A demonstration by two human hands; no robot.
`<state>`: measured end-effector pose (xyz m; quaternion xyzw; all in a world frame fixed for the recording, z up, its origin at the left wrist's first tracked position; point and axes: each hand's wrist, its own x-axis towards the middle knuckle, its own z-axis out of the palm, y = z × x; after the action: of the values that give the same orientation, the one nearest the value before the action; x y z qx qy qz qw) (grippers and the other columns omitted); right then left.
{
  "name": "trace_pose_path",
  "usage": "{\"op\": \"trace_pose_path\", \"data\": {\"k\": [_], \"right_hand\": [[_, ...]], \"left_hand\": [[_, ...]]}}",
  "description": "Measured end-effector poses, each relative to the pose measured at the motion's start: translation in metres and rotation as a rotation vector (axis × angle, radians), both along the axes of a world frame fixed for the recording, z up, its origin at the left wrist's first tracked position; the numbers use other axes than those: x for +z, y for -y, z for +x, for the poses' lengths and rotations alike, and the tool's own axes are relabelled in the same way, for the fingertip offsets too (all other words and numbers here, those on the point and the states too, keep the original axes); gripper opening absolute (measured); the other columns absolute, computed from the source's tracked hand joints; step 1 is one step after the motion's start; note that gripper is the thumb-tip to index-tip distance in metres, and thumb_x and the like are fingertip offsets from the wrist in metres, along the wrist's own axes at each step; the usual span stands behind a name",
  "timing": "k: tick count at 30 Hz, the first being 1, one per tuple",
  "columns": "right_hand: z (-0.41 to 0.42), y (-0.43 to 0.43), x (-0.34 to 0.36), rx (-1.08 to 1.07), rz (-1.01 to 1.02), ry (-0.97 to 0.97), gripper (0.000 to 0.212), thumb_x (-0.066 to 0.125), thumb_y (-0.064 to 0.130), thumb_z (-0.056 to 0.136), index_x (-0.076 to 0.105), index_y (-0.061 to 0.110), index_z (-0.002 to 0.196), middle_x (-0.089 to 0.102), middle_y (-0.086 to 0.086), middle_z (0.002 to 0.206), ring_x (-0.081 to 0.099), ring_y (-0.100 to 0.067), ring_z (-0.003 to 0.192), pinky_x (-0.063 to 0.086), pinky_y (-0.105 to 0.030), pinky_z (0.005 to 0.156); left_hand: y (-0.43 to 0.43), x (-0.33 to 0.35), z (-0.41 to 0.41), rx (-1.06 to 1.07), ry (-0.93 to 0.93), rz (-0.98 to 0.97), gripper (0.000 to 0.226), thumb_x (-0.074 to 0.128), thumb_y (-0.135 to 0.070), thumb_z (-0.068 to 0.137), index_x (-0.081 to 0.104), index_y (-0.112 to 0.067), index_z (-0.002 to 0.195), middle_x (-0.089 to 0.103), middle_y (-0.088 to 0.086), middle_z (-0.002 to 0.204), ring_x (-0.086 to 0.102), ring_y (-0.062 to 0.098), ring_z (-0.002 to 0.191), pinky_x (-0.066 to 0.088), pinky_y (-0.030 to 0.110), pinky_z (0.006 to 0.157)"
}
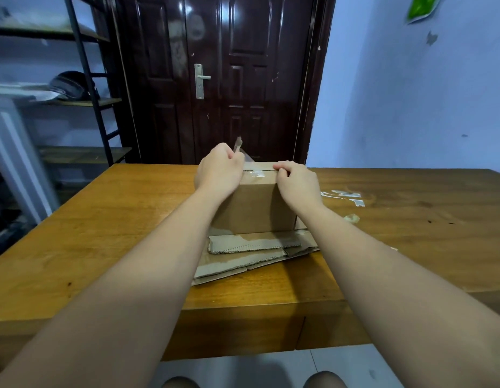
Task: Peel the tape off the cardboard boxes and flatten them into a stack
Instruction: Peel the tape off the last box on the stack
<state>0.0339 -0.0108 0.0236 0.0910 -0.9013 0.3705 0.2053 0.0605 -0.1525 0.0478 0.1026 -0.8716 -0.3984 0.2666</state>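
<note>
You're mid-peel on the top seam of the upright cardboard box, which stands on the flattened cardboard stack. Your left hand is pinched shut on the lifted tape strip; your right hand curls over the box's top edge beside it, bracing. Next, I'd judge, pull the strip steadily along the seam.
</note>
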Motion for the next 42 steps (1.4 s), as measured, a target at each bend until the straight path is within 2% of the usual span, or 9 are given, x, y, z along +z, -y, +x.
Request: {"op": "trace_pose_path", "data": {"k": [8, 11, 17, 19, 24, 28, 32, 35, 42], "right_hand": [[0.000, 0.008, 0.006, -0.051, 0.134, 0.039, 0.045, 0.037, 0.012, 0.096, 0.064, 0.037, 0.122, 0.057, 0.005, 0.131, 0.054, -0.024, 0.116, 0.044, -0.032, 0.082], [0.003, 0.011, 0.010, -0.078, 0.210, 0.040, 0.045, 0.039, 0.008, 0.095, 0.064, 0.034, 0.122, 0.058, 0.002, 0.129, 0.055, -0.027, 0.114, 0.046, -0.034, 0.082], [0.010, 0.014, 0.018, -0.131, 0.286, 0.094, 0.050, 0.037, 0.003, 0.094, 0.059, 0.033, 0.128, 0.058, -0.002, 0.129, 0.053, -0.027, 0.118, 0.044, -0.036, 0.085], [0.012, 0.014, 0.018, -0.133, 0.292, 0.085, 0.049, 0.037, 0.002, 0.094, 0.061, 0.033, 0.125, 0.059, -0.002, 0.127, 0.053, -0.028, 0.117, 0.041, -0.034, 0.079], [0.012, 0.013, 0.016, -0.129, 0.289, 0.080, 0.051, 0.036, 0.003, 0.095, 0.058, 0.034, 0.129, 0.057, 0.000, 0.130, 0.051, -0.027, 0.119, 0.037, -0.033, 0.077], [0.011, 0.015, 0.016, -0.126, 0.267, 0.090, 0.051, 0.036, 0.004, 0.095, 0.057, 0.034, 0.130, 0.057, -0.001, 0.130, 0.050, -0.027, 0.120, 0.038, -0.034, 0.078], [0.012, 0.014, 0.014, -0.116, 0.256, 0.074, 0.049, 0.037, 0.004, 0.096, 0.059, 0.033, 0.128, 0.058, -0.001, 0.128, 0.051, -0.027, 0.118, 0.041, -0.035, 0.077], [0.013, 0.014, 0.014, -0.120, 0.250, 0.075, 0.050, 0.037, 0.003, 0.095, 0.060, 0.033, 0.127, 0.059, -0.002, 0.127, 0.052, -0.027, 0.117, 0.041, -0.035, 0.076], [0.015, 0.014, 0.015, -0.115, 0.253, 0.085, 0.050, 0.038, 0.001, 0.093, 0.063, 0.032, 0.122, 0.059, -0.003, 0.125, 0.052, -0.027, 0.115, 0.040, -0.035, 0.074]], "left_hand": [[0.018, 0.014, 0.028, -0.297, -0.124, 0.714, 0.024, 0.033, -0.008, 0.093, 0.053, -0.007, 0.081, 0.062, 0.000, 0.069, 0.056, 0.014, 0.084, 0.043, 0.031, 0.085], [0.020, 0.010, 0.030, -0.302, -0.132, 0.576, 0.013, 0.040, -0.007, 0.095, 0.043, -0.014, 0.105, 0.052, 0.000, 0.078, 0.053, 0.012, 0.078, 0.046, 0.032, 0.084], [0.021, 0.007, 0.022, -0.227, 0.030, -0.027, 0.047, 0.052, -0.007, 0.088, 0.043, -0.023, 0.131, 0.028, -0.002, 0.123, 0.048, 0.012, 0.104, 0.039, 0.021, 0.085], [0.020, 0.001, 0.017, -0.100, -0.002, -0.354, 0.040, 0.059, -0.016, 0.089, 0.050, -0.012, 0.128, 0.030, 0.005, 0.122, 0.049, 0.021, 0.107, 0.041, 0.024, 0.089], [0.040, 0.000, 0.014, 0.159, -0.074, -0.482, 0.025, 0.063, -0.026, 0.091, 0.069, -0.002, 0.095, 0.038, 0.012, 0.113, 0.053, 0.025, 0.095, 0.052, 0.035, 0.085], [0.041, 0.001, 0.016, 0.048, -0.061, -0.105, 0.017, 0.056, -0.021, 0.093, 0.067, -0.012, 0.082, 0.040, 0.010, 0.131, 0.051, 0.017, 0.100, 0.041, 0.024, 0.087], [0.044, 0.007, 0.015, -0.019, -0.166, 0.525, 0.028, 0.045, -0.015, 0.095, 0.055, -0.018, 0.070, 0.062, 0.004, 0.088, 0.058, 0.018, 0.090, 0.050, 0.032, 0.085], [0.041, 0.015, 0.021, -0.180, -0.215, 1.068, 0.029, 0.028, -0.005, 0.099, 0.047, -0.009, 0.078, 0.058, 0.014, 0.088, 0.059, 0.022, 0.092, 0.052, 0.028, 0.087], [0.041, 0.001, 0.019, 0.015, -0.263, 0.772, 0.020, 0.027, -0.020, 0.102, 0.045, -0.016, 0.097, 0.046, 0.000, 0.073, 0.052, 0.012, 0.067, 0.048, 0.032, 0.073]]}}
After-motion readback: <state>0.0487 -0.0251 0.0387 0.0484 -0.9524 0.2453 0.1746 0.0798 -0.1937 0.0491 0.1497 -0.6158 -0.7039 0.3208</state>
